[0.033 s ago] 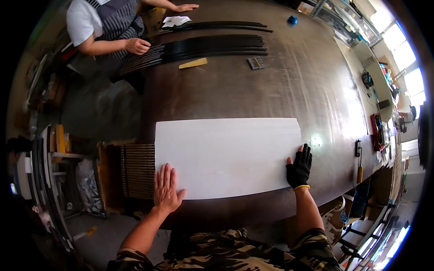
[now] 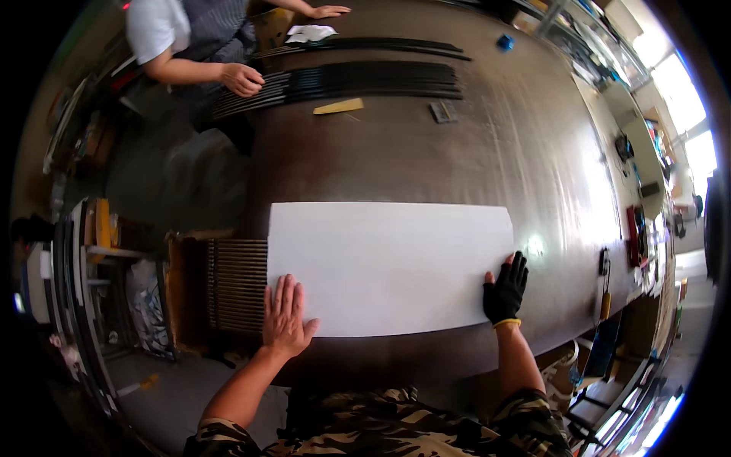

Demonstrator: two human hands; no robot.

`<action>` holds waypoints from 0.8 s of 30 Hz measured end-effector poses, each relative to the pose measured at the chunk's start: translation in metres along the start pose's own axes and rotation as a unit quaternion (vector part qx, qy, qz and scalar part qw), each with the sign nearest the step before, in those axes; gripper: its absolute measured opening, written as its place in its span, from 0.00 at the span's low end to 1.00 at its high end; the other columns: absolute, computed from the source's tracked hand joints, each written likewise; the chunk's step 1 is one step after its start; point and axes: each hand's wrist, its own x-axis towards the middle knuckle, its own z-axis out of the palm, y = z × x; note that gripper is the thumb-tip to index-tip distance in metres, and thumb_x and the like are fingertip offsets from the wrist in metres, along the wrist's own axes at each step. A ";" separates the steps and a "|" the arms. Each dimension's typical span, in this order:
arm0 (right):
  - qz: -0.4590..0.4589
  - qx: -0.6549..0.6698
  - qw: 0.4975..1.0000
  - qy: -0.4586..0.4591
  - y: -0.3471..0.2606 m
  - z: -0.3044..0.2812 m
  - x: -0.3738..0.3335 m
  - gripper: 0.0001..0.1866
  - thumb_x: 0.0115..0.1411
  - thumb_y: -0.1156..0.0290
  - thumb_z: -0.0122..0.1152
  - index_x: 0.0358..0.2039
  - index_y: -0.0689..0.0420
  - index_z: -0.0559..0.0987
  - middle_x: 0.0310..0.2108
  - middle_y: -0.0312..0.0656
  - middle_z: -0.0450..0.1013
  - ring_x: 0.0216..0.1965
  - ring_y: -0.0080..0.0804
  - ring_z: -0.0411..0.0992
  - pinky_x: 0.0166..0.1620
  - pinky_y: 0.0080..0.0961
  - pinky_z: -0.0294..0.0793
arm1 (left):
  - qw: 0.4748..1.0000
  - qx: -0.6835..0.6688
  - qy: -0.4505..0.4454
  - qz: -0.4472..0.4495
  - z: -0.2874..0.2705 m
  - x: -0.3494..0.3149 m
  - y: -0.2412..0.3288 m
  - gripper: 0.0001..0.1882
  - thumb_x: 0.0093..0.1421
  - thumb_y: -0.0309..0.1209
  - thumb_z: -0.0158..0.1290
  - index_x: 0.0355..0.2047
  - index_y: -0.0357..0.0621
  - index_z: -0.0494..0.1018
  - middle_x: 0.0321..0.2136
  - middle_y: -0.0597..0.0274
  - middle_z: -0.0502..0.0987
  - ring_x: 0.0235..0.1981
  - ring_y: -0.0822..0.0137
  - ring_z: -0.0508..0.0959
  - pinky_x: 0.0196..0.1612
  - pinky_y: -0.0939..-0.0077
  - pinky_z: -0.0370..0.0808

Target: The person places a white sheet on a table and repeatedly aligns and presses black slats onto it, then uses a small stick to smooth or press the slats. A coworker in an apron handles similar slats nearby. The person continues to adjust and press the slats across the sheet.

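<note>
While the left hand (image 2: 285, 318) lies flat with fingers spread and close together on the near left corner of the white sheet (image 2: 388, 266), the right hand (image 2: 505, 290), in a black fingerless glove with a yellow cuff band, rests open at the sheet's right edge, fingertips touching the near right corner. Neither hand pinches or grips anything; both press palm-down.

White sheet: large, rectangular, plain and unmarked, lying flat on the dark brown worktable (image 2: 426, 160). Its long edges run left to right. Its left end overhangs the table edge, above a stack of thin wooden slats (image 2: 237, 283) stored below.

Compared with the earlier frame, taken at the same instant, nothing differs: hands, sheet and the co-worker are in the same positions.

Beyond the sheet the table surface is bare up to a small tan block (image 2: 339, 107) and a small grey metal piece (image 2: 442, 112). Behind these lies a bundle of long black strips (image 2: 358, 81), with a thinner second row (image 2: 396, 46) farther back and a white cloth or paper (image 2: 310, 33) beside it. A small blue object (image 2: 505, 43) sits near the far right.

At the far left, a co-worker in a white shirt and striped apron rests one hand (image 2: 242, 78) on the black strips and another hand (image 2: 327, 11) on the far table edge. Shelving (image 2: 91, 251) stands to the near left; a workbench under windows (image 2: 647, 152) runs along the right.
</note>
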 end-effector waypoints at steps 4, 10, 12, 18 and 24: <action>-0.140 0.102 0.985 -0.009 -0.131 0.000 -0.012 0.49 0.57 0.59 0.65 0.70 0.67 0.51 0.71 0.64 0.47 0.72 0.62 0.44 0.72 0.53 0.41 | 0.999 -0.012 -0.010 -0.036 0.000 0.001 0.004 0.43 0.62 0.45 0.51 0.69 0.32 0.49 0.71 0.38 0.47 0.72 0.40 0.46 0.72 0.42 0.41; -0.297 0.264 0.916 -0.057 -0.344 -0.003 -0.017 0.47 0.56 0.57 0.67 0.66 0.70 0.56 0.69 0.65 0.49 0.71 0.65 0.46 0.71 0.57 0.43 | 0.959 -0.165 0.224 -0.047 -0.007 -0.026 -0.016 0.38 0.63 0.35 0.53 0.67 0.29 0.52 0.69 0.35 0.50 0.71 0.36 0.50 0.70 0.41 0.48; -0.333 0.261 0.906 -0.028 -0.399 0.008 -0.020 0.47 0.56 0.53 0.66 0.65 0.72 0.57 0.67 0.64 0.52 0.68 0.66 0.50 0.69 0.57 0.47 | 0.947 -0.161 0.265 -0.085 -0.001 -0.062 -0.021 0.38 0.62 0.35 0.53 0.67 0.28 0.53 0.69 0.34 0.50 0.70 0.35 0.50 0.70 0.41 0.48; -0.365 0.332 0.866 -0.088 -0.451 0.005 -0.007 0.48 0.58 0.48 0.63 0.66 0.71 0.57 0.68 0.65 0.52 0.70 0.63 0.48 0.70 0.54 0.46 | 0.962 -0.142 0.180 -0.148 0.029 -0.137 0.000 0.40 0.61 0.34 0.55 0.67 0.28 0.52 0.69 0.32 0.51 0.70 0.34 0.50 0.69 0.37 0.48; -0.313 0.246 0.917 -0.032 -0.330 -0.010 0.025 0.45 0.56 0.50 0.66 0.62 0.72 0.63 0.65 0.63 0.57 0.67 0.62 0.53 0.69 0.50 0.49 | 0.975 -0.044 0.184 -0.119 0.042 -0.130 -0.001 0.42 0.63 0.37 0.53 0.69 0.28 0.48 0.70 0.35 0.48 0.71 0.35 0.48 0.69 0.37 0.47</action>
